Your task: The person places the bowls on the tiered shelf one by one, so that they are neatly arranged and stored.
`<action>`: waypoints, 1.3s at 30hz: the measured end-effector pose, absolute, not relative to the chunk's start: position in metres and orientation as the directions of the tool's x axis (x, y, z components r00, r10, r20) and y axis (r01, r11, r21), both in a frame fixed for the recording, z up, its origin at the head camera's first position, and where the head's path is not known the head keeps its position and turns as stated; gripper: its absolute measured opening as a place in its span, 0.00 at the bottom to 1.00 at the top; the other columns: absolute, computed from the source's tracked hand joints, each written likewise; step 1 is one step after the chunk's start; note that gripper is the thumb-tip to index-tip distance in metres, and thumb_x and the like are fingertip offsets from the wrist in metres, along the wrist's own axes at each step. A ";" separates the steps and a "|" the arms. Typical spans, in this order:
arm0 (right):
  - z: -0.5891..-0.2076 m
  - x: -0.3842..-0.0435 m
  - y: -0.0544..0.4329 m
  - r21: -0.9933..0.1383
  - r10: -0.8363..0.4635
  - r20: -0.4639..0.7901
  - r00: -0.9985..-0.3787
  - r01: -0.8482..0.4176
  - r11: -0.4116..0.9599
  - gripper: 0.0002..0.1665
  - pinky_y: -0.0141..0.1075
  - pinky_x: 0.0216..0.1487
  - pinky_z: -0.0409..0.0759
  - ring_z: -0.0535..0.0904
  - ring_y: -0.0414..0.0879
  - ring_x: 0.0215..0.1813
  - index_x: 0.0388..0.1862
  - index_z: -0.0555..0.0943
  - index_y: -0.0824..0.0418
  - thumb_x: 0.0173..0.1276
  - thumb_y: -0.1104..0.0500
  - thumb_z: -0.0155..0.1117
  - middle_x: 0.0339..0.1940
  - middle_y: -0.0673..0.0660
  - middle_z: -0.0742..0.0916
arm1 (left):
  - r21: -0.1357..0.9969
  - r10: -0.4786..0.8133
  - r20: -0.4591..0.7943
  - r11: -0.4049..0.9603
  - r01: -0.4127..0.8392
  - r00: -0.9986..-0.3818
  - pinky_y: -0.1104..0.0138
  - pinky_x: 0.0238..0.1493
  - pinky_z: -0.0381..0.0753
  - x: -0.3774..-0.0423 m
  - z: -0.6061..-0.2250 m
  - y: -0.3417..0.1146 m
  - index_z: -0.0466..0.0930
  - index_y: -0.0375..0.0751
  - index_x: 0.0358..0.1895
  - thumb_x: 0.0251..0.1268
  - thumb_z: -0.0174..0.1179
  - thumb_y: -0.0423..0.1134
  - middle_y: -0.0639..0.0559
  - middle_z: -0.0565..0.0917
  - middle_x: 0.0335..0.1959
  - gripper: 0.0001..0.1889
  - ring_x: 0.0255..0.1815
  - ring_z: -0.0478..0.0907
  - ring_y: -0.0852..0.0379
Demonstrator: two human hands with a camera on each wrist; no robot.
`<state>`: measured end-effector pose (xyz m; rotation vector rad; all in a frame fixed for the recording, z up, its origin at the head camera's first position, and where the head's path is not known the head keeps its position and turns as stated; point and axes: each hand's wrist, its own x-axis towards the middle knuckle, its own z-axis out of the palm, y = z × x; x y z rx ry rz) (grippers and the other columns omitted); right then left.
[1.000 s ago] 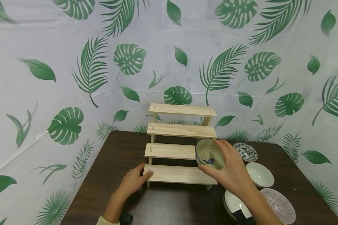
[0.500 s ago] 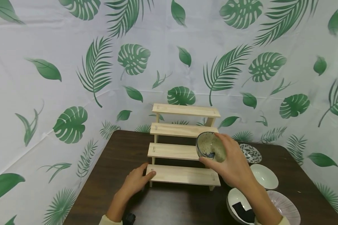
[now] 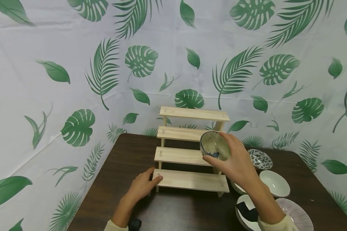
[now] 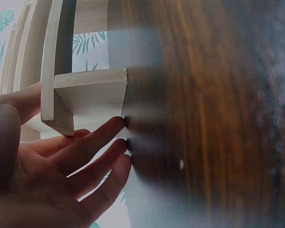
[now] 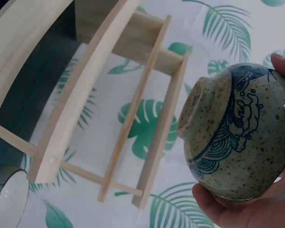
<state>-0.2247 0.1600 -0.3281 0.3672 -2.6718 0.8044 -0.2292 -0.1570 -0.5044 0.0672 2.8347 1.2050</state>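
Note:
My right hand grips a small speckled bowl by its rim, thumb on one side and fingers on the other. It is held in the air in front of the right part of a tiered wooden stand. Blue wave patterns cover the outside of the tilted bowl in the right wrist view. My left hand holds the left end of the stand's lowest shelf. In the left wrist view its thumb and index finger lie on either side of the shelf end, while the other fingertips touch the dark table.
Right of the stand lie a patterned dish, a pale green bowl, a pinkish ribbed bowl and a white bowl with a black patch. A leaf-print cloth hangs behind the brown table.
The speckled bowl has moved up and slightly left relative to the stand in my right hand. My left hand stays at the lowest shelf. The head view has shifted a little left.

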 end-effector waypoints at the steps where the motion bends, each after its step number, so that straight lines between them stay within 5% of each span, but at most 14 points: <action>1: -0.328 -0.226 0.159 -0.489 -0.147 0.374 -0.916 -0.329 0.808 0.58 0.68 0.59 0.73 0.71 0.61 0.72 0.79 0.66 0.51 0.57 0.27 0.74 0.75 0.60 0.75 | 0.721 0.063 -0.039 0.693 0.016 -0.997 0.33 0.62 0.73 -0.229 -0.505 -0.157 0.70 0.33 0.73 0.73 0.59 0.59 0.32 0.81 0.66 0.37 0.65 0.78 0.31; 28: -0.332 -0.264 0.137 -0.537 -0.164 0.291 -0.943 -0.303 0.787 0.61 0.73 0.71 0.60 0.58 0.66 0.82 0.83 0.61 0.51 0.58 0.25 0.70 0.82 0.62 0.67 | 0.722 0.058 -0.026 0.691 0.021 -0.998 0.34 0.61 0.74 -0.230 -0.507 -0.159 0.71 0.33 0.73 0.72 0.60 0.59 0.32 0.81 0.65 0.37 0.64 0.79 0.31; 39: -0.329 -0.277 0.127 -0.544 -0.201 0.295 -0.934 -0.337 0.768 0.61 0.72 0.71 0.62 0.60 0.66 0.82 0.84 0.59 0.50 0.59 0.25 0.70 0.82 0.61 0.67 | 0.724 0.058 -0.034 0.690 0.016 -0.998 0.33 0.61 0.73 -0.228 -0.503 -0.158 0.72 0.35 0.72 0.72 0.61 0.59 0.33 0.82 0.64 0.37 0.63 0.80 0.31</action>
